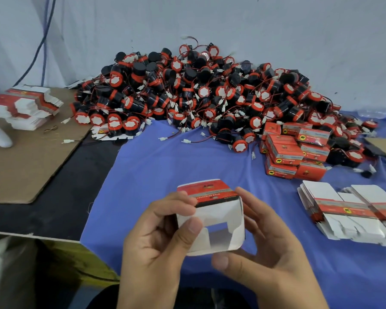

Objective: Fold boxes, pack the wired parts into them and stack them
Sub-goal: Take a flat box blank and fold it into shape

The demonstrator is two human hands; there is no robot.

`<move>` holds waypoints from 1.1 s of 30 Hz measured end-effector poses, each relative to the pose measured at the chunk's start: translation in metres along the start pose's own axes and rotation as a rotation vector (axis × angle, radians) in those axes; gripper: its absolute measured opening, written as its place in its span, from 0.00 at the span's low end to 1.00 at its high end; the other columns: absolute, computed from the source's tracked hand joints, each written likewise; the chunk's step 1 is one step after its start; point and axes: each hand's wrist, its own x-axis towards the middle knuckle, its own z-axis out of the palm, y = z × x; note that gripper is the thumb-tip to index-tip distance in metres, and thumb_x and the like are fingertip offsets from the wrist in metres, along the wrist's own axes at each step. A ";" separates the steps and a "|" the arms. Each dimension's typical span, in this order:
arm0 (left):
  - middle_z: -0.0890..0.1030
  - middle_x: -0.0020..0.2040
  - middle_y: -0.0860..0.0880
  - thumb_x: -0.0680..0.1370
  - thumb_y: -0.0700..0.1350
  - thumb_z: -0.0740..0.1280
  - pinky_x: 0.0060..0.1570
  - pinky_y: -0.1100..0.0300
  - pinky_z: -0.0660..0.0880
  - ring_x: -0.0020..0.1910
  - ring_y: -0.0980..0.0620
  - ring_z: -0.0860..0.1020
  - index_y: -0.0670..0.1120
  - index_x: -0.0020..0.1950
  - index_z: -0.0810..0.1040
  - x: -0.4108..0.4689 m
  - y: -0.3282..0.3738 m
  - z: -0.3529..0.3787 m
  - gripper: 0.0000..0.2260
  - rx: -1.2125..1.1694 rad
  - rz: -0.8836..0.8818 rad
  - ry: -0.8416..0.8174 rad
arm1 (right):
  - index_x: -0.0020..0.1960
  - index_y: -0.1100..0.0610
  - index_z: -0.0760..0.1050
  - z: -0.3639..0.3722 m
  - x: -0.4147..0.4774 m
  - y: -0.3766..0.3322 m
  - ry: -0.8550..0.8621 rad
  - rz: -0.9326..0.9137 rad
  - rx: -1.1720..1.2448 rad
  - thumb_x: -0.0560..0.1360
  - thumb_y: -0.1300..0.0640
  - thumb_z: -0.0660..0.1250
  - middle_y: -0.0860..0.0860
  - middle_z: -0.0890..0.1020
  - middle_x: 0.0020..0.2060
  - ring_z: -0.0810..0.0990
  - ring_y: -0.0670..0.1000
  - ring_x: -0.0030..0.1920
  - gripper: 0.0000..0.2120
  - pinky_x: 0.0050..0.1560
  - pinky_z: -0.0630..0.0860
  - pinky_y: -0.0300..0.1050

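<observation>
two hands hold our half-folded box (pixel 210 191) above the blue-clothed counter (pixel 165 163): left hand (pixel 156 237) pinching a white flap (pixel 221 211), right hand (pixel 272 241) curled round its side. we'd crease squarely, then tuck the flaps flush.

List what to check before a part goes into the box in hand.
1. Box gripped: ok, the left hand and right hand both hold the box.
2. Near end open: not ok, its flaps are partly folded across it.
3. Far end closed: cannot tell, hidden.
4. Box empty: ok, as far as the gap shows.
5. Hand free for a part: not ok, both are on the box.
6. Parts at hand: ok, the pile lies behind on the cloth.
</observation>
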 end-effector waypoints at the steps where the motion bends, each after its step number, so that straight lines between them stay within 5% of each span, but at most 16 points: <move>1: 0.84 0.52 0.48 0.68 0.56 0.79 0.52 0.62 0.80 0.61 0.50 0.81 0.54 0.45 0.83 0.001 0.001 0.000 0.11 -0.020 0.018 -0.014 | 0.60 0.42 0.81 0.002 0.000 0.001 0.016 0.000 0.009 0.53 0.58 0.87 0.48 0.84 0.58 0.81 0.47 0.62 0.38 0.45 0.83 0.43; 5: 0.84 0.48 0.48 0.71 0.48 0.78 0.52 0.60 0.80 0.59 0.49 0.81 0.54 0.45 0.83 0.002 -0.001 0.000 0.07 0.080 0.109 -0.046 | 0.56 0.44 0.79 0.013 -0.002 0.011 0.137 -0.157 -0.100 0.60 0.65 0.80 0.51 0.84 0.57 0.82 0.50 0.60 0.29 0.42 0.84 0.45; 9: 0.85 0.50 0.49 0.66 0.42 0.77 0.45 0.60 0.82 0.59 0.51 0.82 0.54 0.43 0.84 -0.001 -0.003 0.000 0.09 0.005 -0.008 0.026 | 0.49 0.45 0.77 0.020 -0.003 0.014 0.190 -0.368 -0.371 0.69 0.57 0.78 0.50 0.80 0.65 0.81 0.54 0.63 0.15 0.45 0.84 0.48; 12: 0.84 0.52 0.48 0.70 0.42 0.77 0.47 0.61 0.81 0.58 0.52 0.82 0.55 0.44 0.83 -0.002 0.001 0.003 0.09 0.042 0.050 0.039 | 0.47 0.47 0.79 0.020 -0.001 0.012 0.160 -0.321 -0.390 0.71 0.49 0.75 0.50 0.80 0.66 0.83 0.54 0.60 0.07 0.47 0.83 0.46; 14: 0.84 0.53 0.48 0.75 0.49 0.73 0.49 0.61 0.81 0.58 0.52 0.82 0.55 0.48 0.83 -0.003 0.007 0.007 0.03 0.065 0.092 0.032 | 0.47 0.50 0.80 0.023 -0.002 0.012 0.194 -0.273 -0.293 0.70 0.51 0.76 0.52 0.81 0.63 0.84 0.55 0.57 0.08 0.46 0.83 0.44; 17: 0.83 0.57 0.47 0.76 0.56 0.72 0.49 0.60 0.81 0.59 0.50 0.82 0.53 0.55 0.82 -0.010 0.009 0.015 0.11 0.035 0.084 -0.036 | 0.51 0.51 0.78 0.025 -0.005 0.012 0.280 -0.217 -0.113 0.66 0.58 0.79 0.54 0.84 0.55 0.84 0.57 0.55 0.16 0.44 0.83 0.47; 20: 0.81 0.57 0.43 0.75 0.42 0.73 0.50 0.59 0.81 0.62 0.47 0.80 0.53 0.53 0.82 -0.017 0.006 0.019 0.09 0.061 0.151 -0.008 | 0.63 0.40 0.72 0.026 -0.004 0.010 0.349 -0.129 -0.009 0.60 0.66 0.78 0.55 0.85 0.52 0.84 0.57 0.55 0.39 0.42 0.83 0.50; 25: 0.82 0.52 0.44 0.72 0.30 0.68 0.48 0.55 0.82 0.61 0.48 0.80 0.56 0.49 0.82 -0.017 -0.002 0.019 0.20 0.089 0.195 0.047 | 0.51 0.43 0.81 0.030 0.000 0.007 0.322 -0.100 -0.036 0.59 0.67 0.78 0.51 0.86 0.49 0.84 0.48 0.51 0.27 0.38 0.81 0.40; 33: 0.83 0.49 0.45 0.69 0.26 0.67 0.40 0.58 0.83 0.58 0.48 0.82 0.54 0.44 0.82 -0.019 -0.009 0.024 0.22 0.124 0.230 0.129 | 0.49 0.43 0.79 0.034 0.003 0.015 0.408 -0.011 -0.084 0.59 0.73 0.81 0.52 0.86 0.47 0.83 0.55 0.54 0.30 0.39 0.82 0.41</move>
